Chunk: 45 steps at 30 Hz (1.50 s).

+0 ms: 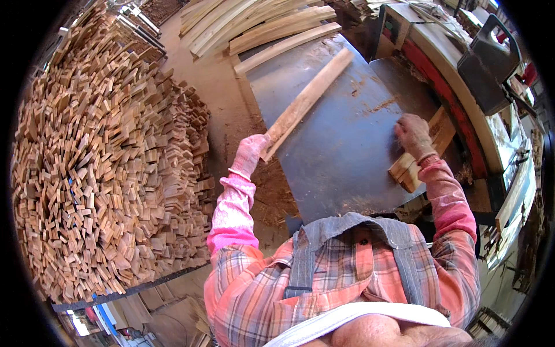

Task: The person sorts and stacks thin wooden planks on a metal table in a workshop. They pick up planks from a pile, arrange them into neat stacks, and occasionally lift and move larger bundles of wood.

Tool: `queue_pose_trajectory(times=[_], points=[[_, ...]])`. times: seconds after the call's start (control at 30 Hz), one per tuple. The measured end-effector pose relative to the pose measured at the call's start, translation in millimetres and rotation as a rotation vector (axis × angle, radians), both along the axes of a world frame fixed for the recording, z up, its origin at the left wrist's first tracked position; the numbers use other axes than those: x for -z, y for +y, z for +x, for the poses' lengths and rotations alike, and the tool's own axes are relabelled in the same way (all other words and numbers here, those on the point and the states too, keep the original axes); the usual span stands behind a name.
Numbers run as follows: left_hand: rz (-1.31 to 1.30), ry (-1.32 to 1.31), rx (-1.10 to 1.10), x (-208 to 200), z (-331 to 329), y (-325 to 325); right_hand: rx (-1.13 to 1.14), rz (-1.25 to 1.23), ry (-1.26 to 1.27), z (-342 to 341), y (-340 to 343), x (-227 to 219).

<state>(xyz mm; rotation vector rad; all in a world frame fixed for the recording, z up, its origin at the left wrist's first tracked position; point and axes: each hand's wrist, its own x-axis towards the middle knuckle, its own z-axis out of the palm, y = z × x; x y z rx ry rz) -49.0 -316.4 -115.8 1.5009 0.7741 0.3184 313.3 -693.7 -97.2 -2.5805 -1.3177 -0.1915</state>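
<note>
My left hand [252,151], in a pale pink glove, is closed round the near end of a long, flat wooden board [312,97]. The board slants away to the right over a smooth grey metal tabletop [341,156]. Over the table's right side is my gloved right hand [414,134], its fingers bent and smeared by motion. Whether anything lies in those fingers cannot be made out. Just below and beside it, a few short wooden pieces [409,171] lie crossed at the table's right edge, partly covered by my right wrist.
A huge stack of small wooden pieces [98,173] rises at the left. Long planks [277,34] lie at the table's far end. At the right runs a machine with a red side [445,87], with a black container [490,63] above it. Sawdust and chips [378,107] dot the tabletop.
</note>
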Motion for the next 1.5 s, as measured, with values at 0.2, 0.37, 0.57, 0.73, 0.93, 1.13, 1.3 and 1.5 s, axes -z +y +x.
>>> queue_pose_trajectory(times=[0.2, 0.37, 0.57, 0.73, 0.93, 1.13, 1.3, 1.5], points=[[0.154, -0.126, 0.377, -4, 27, -42, -0.218, 0.177, 0.003, -68, 79, -32], [0.44, 0.337, 0.588, -48, 77, -59, -0.189, 0.231, 0.126, -73, 96, 10], [0.899, 0.328, 0.061, -62, 139, 80, -0.089, 0.139, 0.133, -40, 40, 23], [0.662, 0.414, -0.479, -42, 202, 233, -0.083, 0.131, -0.083, -1, -26, 28], [0.333, 0.196, -0.89, 24, 199, 384, -0.061, 0.11, -0.09, 28, -42, 28], [0.188, -0.047, -0.739, 24, 235, 401, 0.119, -0.042, -0.112, 53, -70, 30], [0.417, 0.548, -0.541, 28, 189, 372, 0.263, -0.157, -0.231, 80, -83, 36], [0.882, 0.553, -0.277, -60, 205, 284, 0.155, -0.003, -0.05, 37, -6, 21]])
